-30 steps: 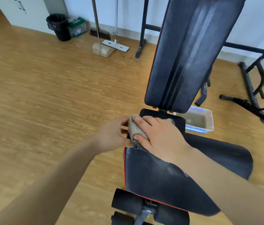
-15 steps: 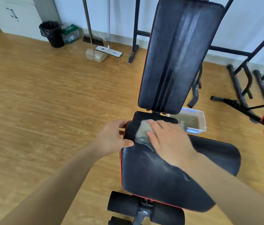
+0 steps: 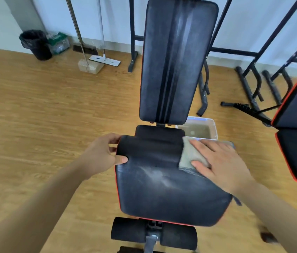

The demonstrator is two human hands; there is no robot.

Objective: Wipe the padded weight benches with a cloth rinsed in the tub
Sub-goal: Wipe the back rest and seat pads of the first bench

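Right hand point(image 3: 224, 161) lies flat, fingers spread, pressing the cloth point(image 3: 189, 154) onto the far right corner of the bench seat pad point(image 3: 166, 190); it is not closed around the cloth, only bearing down on it. Cloth is grey-beige, folded, and partly hidden under the palm. Left hand point(image 3: 102, 154) clasps the left end of the black roll point(image 3: 149, 148) at the seat's far edge, thumb on top, fingers curled behind. Seat surface shows pale streaks (wet or dusty, cannot tell). Backrest point(image 3: 177, 61) stands raised beyond the seat. Tub point(image 3: 214, 126), clear plastic holding murky water, sits on the wooden floor point(image 3: 43, 115) just beyond the cloth.
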